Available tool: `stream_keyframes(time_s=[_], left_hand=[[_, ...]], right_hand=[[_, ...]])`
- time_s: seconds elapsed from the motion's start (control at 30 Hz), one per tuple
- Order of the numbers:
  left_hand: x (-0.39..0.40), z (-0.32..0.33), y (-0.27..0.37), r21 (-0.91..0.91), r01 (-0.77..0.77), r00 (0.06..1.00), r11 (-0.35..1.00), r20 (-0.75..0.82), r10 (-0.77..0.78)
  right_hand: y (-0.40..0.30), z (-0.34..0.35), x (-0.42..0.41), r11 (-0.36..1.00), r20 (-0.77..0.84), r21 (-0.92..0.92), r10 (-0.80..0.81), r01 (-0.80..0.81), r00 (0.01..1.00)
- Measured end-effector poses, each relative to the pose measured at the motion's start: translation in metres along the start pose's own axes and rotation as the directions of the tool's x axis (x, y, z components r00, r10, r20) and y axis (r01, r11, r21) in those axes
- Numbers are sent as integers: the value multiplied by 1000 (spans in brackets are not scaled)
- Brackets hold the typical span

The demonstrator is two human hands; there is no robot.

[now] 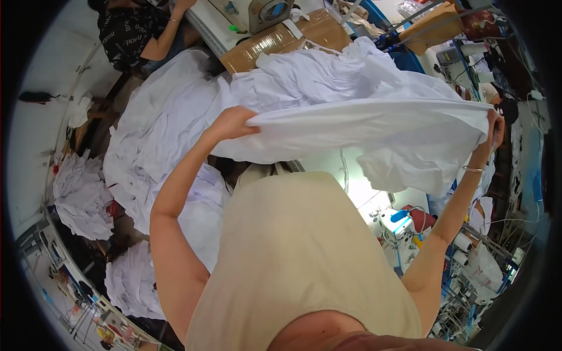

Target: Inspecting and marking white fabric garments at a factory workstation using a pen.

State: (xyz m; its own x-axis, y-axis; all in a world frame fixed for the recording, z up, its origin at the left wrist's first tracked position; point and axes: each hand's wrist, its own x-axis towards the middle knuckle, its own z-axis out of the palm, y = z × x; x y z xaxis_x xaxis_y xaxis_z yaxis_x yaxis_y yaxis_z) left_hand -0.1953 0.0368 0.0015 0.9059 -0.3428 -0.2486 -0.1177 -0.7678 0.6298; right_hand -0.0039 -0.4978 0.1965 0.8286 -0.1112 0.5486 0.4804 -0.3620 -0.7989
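A white cloth (351,127) is stretched between my two hands, its upper edge pulled nearly straight. My left hand (235,124) grips its left end between thumb and fingers. At the far right my right hand (495,129) is closed on the other corner, with a bangle on that wrist. Loose fabric hangs below the right part of the cloth, over a lit white worktable (351,175). Behind the stretched piece lies a large heap of white fabric (307,79), which spreads down along my left side.
A taped cardboard box (272,46) sits beyond the heap, beside a machine (268,13). A person (131,35) in a dark printed top is at the upper left. A sewing machine (397,221) stands near my right arm. Another white fabric bundle (83,197) lies far left.
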Motion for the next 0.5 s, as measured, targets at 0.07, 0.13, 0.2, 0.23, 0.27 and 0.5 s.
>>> stream_keyframes(time_s=[0.07,0.13,0.2,0.23,0.27,0.5], left_hand=[[-29,19,-20,34,111,993,993,-55,-109],[-48,48,-27,100,52,978,994,-208,-30],[-69,78,-27,236,61,947,970,-320,19],[-77,89,-26,234,18,968,972,-246,42],[-83,95,-27,214,-39,989,976,-133,68],[12,102,21,-533,-70,938,843,-322,-126]], right_hand=[[4,-11,6,997,-12,37,65,-64,998],[10,-19,12,996,-8,-23,85,-85,996],[17,-24,14,992,25,-67,108,-106,994],[22,-25,14,990,53,-61,131,-127,990],[25,-26,14,984,79,-46,174,-170,982],[24,-30,10,991,163,-46,131,-125,978]])
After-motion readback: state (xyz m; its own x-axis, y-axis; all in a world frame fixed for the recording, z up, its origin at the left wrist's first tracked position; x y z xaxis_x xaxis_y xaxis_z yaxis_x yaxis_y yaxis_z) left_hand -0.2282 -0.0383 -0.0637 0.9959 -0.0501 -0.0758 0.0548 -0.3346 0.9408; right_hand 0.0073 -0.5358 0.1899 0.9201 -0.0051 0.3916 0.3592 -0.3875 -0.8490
